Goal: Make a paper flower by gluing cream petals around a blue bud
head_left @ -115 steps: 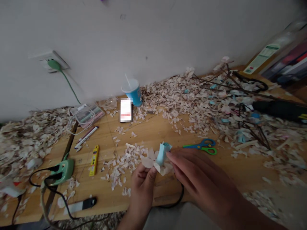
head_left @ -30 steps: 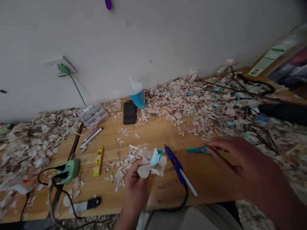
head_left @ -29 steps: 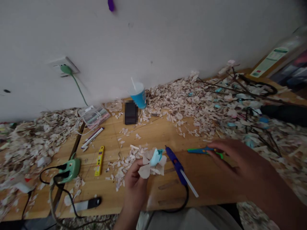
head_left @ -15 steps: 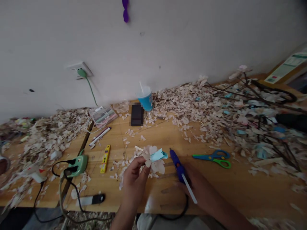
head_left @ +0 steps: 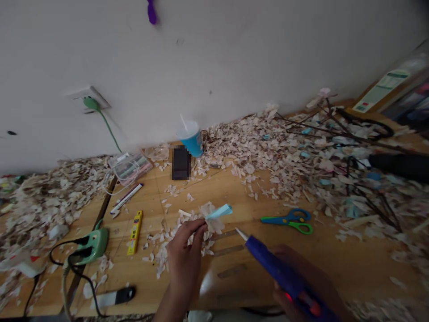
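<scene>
The left grip (head_left: 185,252) pinches a pale paper flower (head_left: 216,227) above the table (head_left: 244,192), its blue paper centre (head_left: 219,212) slanting out to the right. The right grip (head_left: 306,266) is wrapped around a purple glue gun (head_left: 273,264), whose nozzle (head_left: 241,234) points toward the flower but stands apart from it.

Good handling here calls for a light, steady pinch, since the thin petals would probably crease under pressure. The left fingers are best held clear of the nozzle, which may be hot, and any bead of glue should be small and laid close along the blue paper's edge.

The back of the gun is cut off at the bottom edge. The right fingers lie mostly behind its body, so I cannot tell whether one presses the trigger. No glue can be made out at the tip. A pixelated patch covers a dark object (head_left: 181,163) beside the blue cup (head_left: 192,142).
</scene>
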Motion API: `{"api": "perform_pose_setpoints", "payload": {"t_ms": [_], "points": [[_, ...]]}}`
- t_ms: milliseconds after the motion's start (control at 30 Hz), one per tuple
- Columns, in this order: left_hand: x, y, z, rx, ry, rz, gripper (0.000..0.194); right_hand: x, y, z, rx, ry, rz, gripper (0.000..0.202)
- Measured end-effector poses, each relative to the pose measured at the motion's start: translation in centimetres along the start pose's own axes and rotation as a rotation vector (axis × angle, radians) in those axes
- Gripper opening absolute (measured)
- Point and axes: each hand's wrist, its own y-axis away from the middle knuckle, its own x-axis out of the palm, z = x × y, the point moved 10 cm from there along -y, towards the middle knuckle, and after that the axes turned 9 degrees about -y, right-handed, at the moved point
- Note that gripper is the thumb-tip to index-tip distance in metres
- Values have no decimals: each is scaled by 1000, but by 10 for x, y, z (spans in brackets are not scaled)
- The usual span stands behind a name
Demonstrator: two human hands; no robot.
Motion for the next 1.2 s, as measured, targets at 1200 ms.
{"api": "perform_pose_setpoints", "payload": {"t_ms": [1200], "points": [[10, 14, -31, 397, -218, 1, 14, 29, -18, -2, 163, 109, 180, 10]]}}
